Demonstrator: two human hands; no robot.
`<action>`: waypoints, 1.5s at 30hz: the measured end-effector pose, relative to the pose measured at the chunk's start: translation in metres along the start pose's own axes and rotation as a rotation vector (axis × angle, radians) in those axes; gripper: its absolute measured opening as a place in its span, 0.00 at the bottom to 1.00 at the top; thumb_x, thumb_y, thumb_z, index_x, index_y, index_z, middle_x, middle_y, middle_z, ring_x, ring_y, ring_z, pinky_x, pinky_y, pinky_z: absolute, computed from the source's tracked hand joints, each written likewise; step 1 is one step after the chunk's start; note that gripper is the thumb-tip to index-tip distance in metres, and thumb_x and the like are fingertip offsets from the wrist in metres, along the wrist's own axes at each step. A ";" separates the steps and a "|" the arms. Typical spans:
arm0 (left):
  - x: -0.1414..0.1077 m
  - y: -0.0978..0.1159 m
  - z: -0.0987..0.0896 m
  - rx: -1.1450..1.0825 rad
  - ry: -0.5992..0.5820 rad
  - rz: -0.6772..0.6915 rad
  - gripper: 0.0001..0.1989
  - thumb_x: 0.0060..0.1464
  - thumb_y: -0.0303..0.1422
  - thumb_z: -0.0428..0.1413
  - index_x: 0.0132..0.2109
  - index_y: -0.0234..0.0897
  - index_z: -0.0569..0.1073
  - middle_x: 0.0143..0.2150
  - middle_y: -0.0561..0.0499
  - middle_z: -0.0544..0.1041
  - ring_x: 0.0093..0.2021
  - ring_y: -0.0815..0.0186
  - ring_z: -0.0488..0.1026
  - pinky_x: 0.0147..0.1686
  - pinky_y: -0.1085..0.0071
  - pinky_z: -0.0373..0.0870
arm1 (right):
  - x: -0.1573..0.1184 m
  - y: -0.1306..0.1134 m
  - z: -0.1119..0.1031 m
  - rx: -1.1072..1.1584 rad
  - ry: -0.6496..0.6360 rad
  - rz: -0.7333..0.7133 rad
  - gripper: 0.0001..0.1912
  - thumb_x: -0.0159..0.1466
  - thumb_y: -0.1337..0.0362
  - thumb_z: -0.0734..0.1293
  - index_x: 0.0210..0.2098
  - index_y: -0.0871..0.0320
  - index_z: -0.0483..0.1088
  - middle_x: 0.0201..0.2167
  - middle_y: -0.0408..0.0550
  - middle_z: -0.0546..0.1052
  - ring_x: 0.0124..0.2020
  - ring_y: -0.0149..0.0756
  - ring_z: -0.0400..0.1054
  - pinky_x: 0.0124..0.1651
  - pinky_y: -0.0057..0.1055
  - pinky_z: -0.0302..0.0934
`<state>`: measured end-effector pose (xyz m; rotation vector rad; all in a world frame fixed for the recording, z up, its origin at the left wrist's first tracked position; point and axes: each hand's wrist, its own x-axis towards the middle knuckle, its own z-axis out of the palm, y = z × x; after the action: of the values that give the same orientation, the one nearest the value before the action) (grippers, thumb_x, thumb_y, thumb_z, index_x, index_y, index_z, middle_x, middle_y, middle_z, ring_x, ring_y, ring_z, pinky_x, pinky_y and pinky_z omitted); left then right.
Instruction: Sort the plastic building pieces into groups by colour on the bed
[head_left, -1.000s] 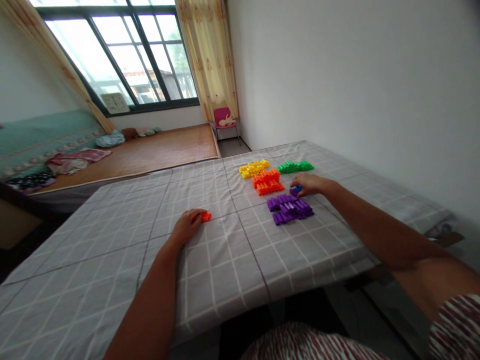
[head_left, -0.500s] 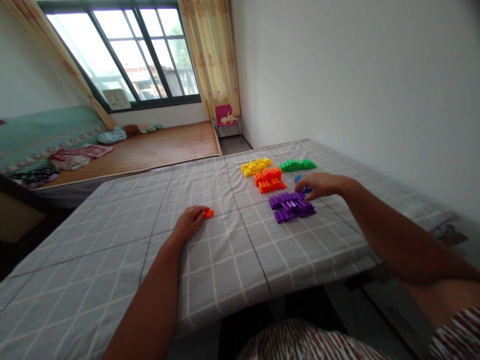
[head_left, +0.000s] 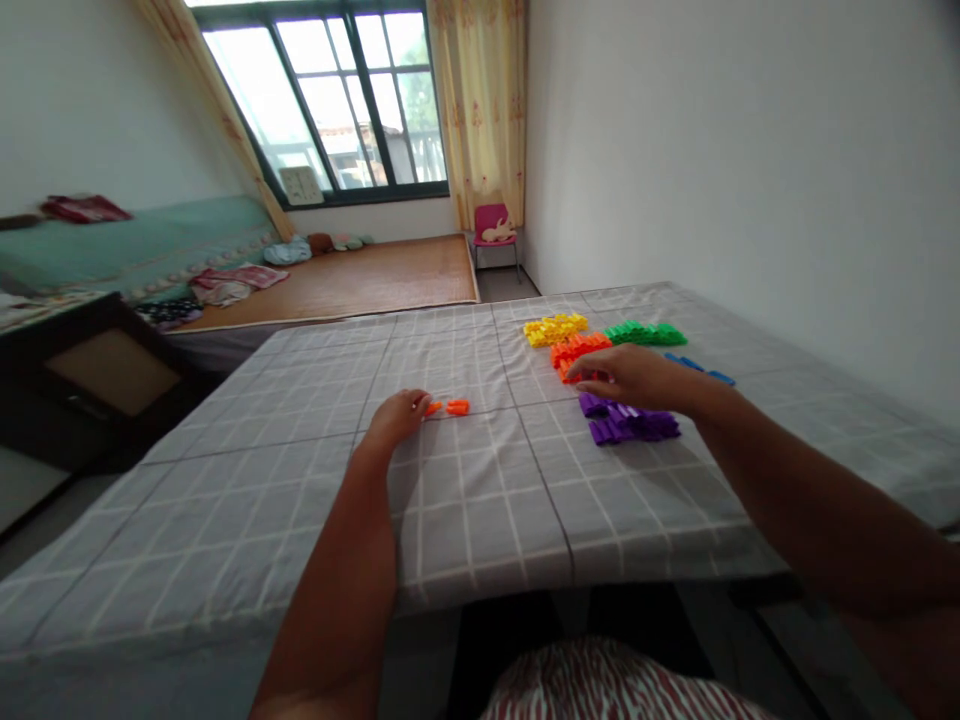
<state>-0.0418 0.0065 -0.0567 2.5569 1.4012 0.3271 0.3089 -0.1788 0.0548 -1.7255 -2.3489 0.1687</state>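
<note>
My left hand (head_left: 402, 416) rests on the tablecloth, fingers closed around one end of a small orange plastic piece (head_left: 434, 408). Just right of it lies another small orange piece (head_left: 457, 407), apart from the hand. My right hand (head_left: 637, 376) is over the near side of the orange pile (head_left: 581, 347), its fingers bent and slightly apart, with nothing visible between them. Its fingertips hide part of that pile. Under and in front of this hand sits a purple pile (head_left: 634, 424) of similar pieces. Several blue pieces (head_left: 699, 368) lie beyond my right wrist.
Behind the orange pile are a yellow pile (head_left: 555, 329) and a green pile (head_left: 645, 333). A grey checked cloth (head_left: 480, 500) covers the table. A white wall (head_left: 712, 150) runs along the right; a low bed (head_left: 375, 272) and a pink chair (head_left: 492, 222) stand beyond the table.
My right hand has moved left from the blue pieces to the orange pile. My left hand has shifted off one orange piece, now lying free, and holds another. The view has turned left.
</note>
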 end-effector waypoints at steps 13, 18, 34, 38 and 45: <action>-0.006 0.014 0.010 -0.307 -0.176 0.151 0.24 0.47 0.32 0.57 0.53 0.36 0.74 0.37 0.49 0.80 0.33 0.66 0.74 0.34 0.74 0.68 | 0.153 -0.075 0.132 0.019 -0.125 -0.118 0.20 0.61 0.64 0.66 0.53 0.57 0.72 0.44 0.54 0.79 0.47 0.43 0.72 0.51 0.35 0.60; -0.002 0.019 0.017 -0.208 -0.125 0.163 0.19 0.47 0.36 0.58 0.48 0.38 0.75 0.36 0.50 0.78 0.31 0.67 0.74 0.32 0.73 0.67 | 0.134 -0.074 0.130 -0.030 -0.109 -0.095 0.19 0.61 0.65 0.65 0.51 0.60 0.72 0.47 0.56 0.76 0.45 0.40 0.72 0.46 0.30 0.62; 0.024 0.044 0.015 -0.471 -0.069 0.166 0.18 0.45 0.35 0.57 0.45 0.36 0.69 0.46 0.46 0.75 0.40 0.62 0.76 0.40 0.62 0.74 | -0.004 0.134 0.034 0.632 0.244 0.536 0.20 0.63 0.57 0.62 0.50 0.63 0.67 0.46 0.56 0.76 0.39 0.35 0.72 0.36 0.28 0.66; 0.056 0.103 0.021 -0.396 -0.076 0.278 0.17 0.47 0.31 0.57 0.46 0.37 0.69 0.45 0.47 0.76 0.41 0.63 0.75 0.40 0.65 0.74 | -0.003 0.155 0.058 0.451 0.209 0.425 0.18 0.58 0.64 0.67 0.47 0.64 0.70 0.47 0.56 0.76 0.43 0.37 0.71 0.43 0.30 0.65; 0.103 0.209 0.050 -0.230 0.041 0.442 0.17 0.48 0.28 0.57 0.48 0.35 0.71 0.47 0.43 0.75 0.46 0.60 0.73 0.49 0.62 0.70 | 0.020 0.157 0.082 0.080 0.214 0.432 0.19 0.53 0.66 0.71 0.45 0.62 0.70 0.43 0.55 0.77 0.43 0.40 0.72 0.45 0.30 0.63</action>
<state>0.1933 -0.0204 -0.0350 2.6489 0.7419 0.5751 0.4289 -0.1088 -0.0577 -2.0724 -1.7759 0.1368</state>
